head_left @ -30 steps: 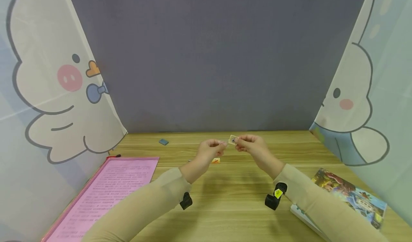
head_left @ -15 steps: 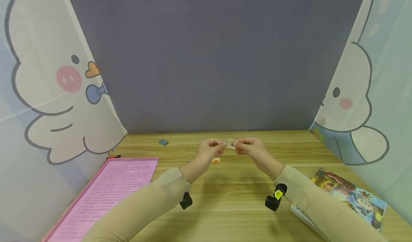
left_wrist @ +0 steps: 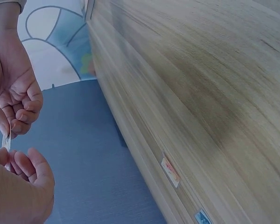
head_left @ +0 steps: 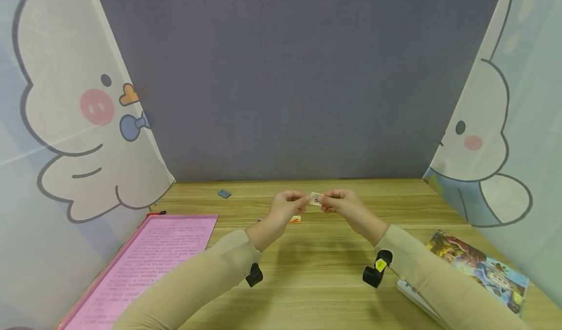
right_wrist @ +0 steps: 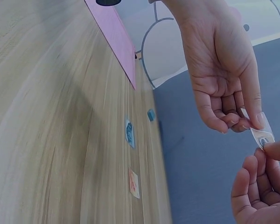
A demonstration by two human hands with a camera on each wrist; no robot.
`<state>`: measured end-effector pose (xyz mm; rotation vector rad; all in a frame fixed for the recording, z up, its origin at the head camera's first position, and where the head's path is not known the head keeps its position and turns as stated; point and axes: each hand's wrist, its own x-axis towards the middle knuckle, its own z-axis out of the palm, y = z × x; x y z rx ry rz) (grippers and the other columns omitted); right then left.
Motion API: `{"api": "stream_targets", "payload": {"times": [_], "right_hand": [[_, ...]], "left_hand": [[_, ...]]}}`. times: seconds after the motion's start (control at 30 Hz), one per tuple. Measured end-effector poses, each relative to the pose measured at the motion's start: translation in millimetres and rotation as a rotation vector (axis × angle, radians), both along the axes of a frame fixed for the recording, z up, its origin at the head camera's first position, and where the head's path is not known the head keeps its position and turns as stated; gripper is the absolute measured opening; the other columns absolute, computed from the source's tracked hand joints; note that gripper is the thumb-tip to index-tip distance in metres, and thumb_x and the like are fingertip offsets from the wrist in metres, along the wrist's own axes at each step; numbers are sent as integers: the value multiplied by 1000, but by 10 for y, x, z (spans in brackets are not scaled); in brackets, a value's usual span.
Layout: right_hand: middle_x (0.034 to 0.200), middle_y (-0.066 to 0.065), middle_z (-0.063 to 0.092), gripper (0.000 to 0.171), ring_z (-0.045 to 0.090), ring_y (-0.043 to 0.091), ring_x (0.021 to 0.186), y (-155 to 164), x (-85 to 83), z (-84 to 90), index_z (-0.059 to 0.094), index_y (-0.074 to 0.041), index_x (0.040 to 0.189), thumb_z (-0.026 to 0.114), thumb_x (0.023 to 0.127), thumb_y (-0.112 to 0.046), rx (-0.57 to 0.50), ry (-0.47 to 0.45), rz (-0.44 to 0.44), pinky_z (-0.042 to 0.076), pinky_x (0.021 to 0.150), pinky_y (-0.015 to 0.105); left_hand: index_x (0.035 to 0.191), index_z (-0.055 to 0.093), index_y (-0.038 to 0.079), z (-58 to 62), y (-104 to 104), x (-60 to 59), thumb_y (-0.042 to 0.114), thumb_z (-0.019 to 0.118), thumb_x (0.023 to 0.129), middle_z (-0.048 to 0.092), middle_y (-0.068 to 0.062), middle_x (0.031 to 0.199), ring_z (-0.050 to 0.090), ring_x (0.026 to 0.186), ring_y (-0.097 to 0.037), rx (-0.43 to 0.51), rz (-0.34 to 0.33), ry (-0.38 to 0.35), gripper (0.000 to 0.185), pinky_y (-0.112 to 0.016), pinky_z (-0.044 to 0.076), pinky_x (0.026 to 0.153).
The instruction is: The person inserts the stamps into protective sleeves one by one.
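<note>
Above the far part of the table, a small pale-bordered picture card (head_left: 315,199) stretches between my two hands. My right hand (head_left: 348,207) pinches its right side between thumb and fingers. On the other side, my left hand (head_left: 283,209) pinches a whitish, partly see-through piece (right_wrist: 267,122) that looks like a thin sleeve overlapping the card; its exact form is hard to tell. In the left wrist view the card (left_wrist: 6,141) shows almost edge-on. Below on the table lie an orange-and-white card (right_wrist: 134,183) and a blue card (right_wrist: 129,133), the latter mostly hidden in the head view.
A small blue block (head_left: 224,194) sits at the table's back left. Pink printed sheet (head_left: 175,242) covers the left side. At the right, partly under my right sleeve, is a colourful illustrated box (head_left: 483,271). A dark grey cloth (head_left: 298,86) stands behind the table.
The card in my right hand has moved slightly left and down, closing the gap to my left hand's fingers. My left hand has stayed nearly still.
</note>
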<state>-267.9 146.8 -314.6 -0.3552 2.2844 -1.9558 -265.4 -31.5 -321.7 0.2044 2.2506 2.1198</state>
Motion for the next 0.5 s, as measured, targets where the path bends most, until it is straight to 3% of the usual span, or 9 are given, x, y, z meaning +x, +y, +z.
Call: {"api": "stream_targets", "payload": {"times": [0.13, 0.33, 0.5], "right_hand": [[76, 4, 61, 31, 57, 18, 73, 6, -3, 2, 57, 2, 97, 63, 81, -24, 11, 5, 5, 48, 76, 37], [78, 4, 61, 31, 58, 19, 75, -2, -10, -4, 58, 2, 99, 64, 81, -24, 20, 14, -5, 50, 73, 33], [80, 6, 61, 31, 57, 27, 81, -17, -14, -15, 58, 3, 98, 64, 81, -22, -4, 18, -6, 48, 76, 37]], "left_hand": [[92, 64, 5, -6, 9, -3, 24, 66, 79, 59, -5, 80, 56, 71, -16, -10, -3, 4, 23, -36, 50, 78], [92, 64, 5, -19, 26, -2, 24, 66, 79, 60, -5, 83, 57, 71, -15, -15, 0, 1, 23, -27, 51, 72], [94, 64, 4, -14, 40, 13, 23, 66, 79, 60, -5, 86, 57, 72, -14, -6, 2, -2, 24, -26, 52, 71]]}}
